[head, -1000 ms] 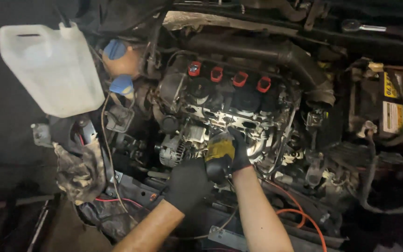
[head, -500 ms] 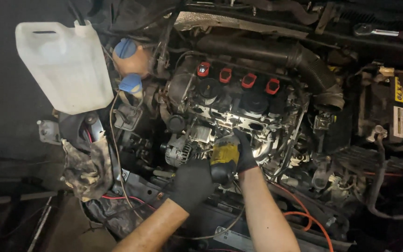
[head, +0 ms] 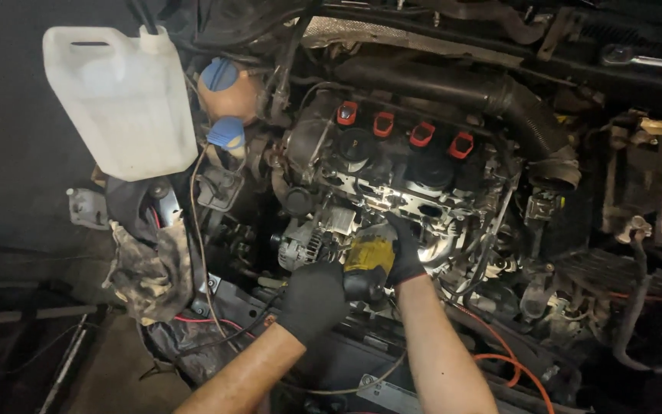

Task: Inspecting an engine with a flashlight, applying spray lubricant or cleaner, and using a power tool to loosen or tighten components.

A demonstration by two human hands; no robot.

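Both hands wear black gloves and meet at one tool (head: 369,257), yellow and black, low at the front of the engine (head: 392,172). The left hand (head: 312,299) closes its grip around the black lower end of the tool. The right hand (head: 406,253) has its grip clamped on the yellow body from the right side, the fingers folded over it. The tool points up toward the bright metal part of the engine, just under the row of four red coil tops (head: 404,129). A strong light falls on the metal beside the right hand. To the left of the tool sits the alternator (head: 300,244), near the left hand. Far to the left a white plastic can (head: 120,100) stands, with two blue caps (head: 224,103) beside it. An orange cable (head: 511,360) runs right of the right forearm.
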